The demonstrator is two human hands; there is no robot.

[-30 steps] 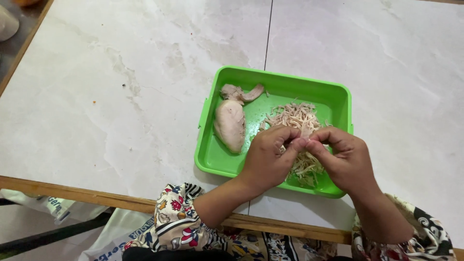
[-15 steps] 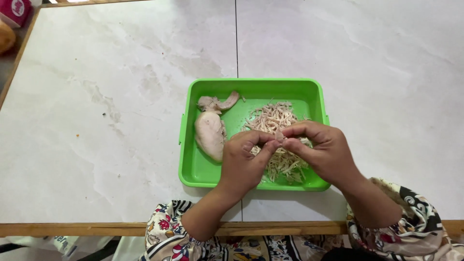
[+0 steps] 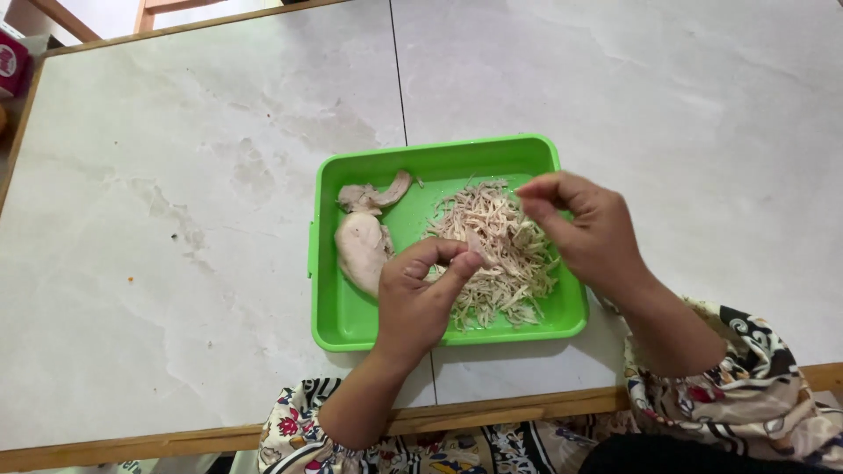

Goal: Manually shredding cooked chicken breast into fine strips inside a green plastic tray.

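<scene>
A bright green plastic tray (image 3: 348, 325) sits on the white marble-look table. In its left half lies a whole piece of pale cooked chicken (image 3: 362, 243). A pile of shredded chicken (image 3: 499, 250) fills its right half. My left hand (image 3: 423, 297) hovers over the tray's front middle, fingers pinched on a small bit of chicken. My right hand (image 3: 582, 230) is over the right edge of the shred pile, thumb and forefinger pinched together near a thin strand; what it holds is too small to tell.
The table (image 3: 176, 219) has a wooden front edge (image 3: 219, 439) and a seam running up the middle. A pink packet (image 3: 10, 66) sits past the far left corner. Patterned sleeves show at the bottom.
My hands were pinched together over the shredded pile. They have pulled apart, the right moving right and up, the left staying near the tray's front. The camera view has shifted.
</scene>
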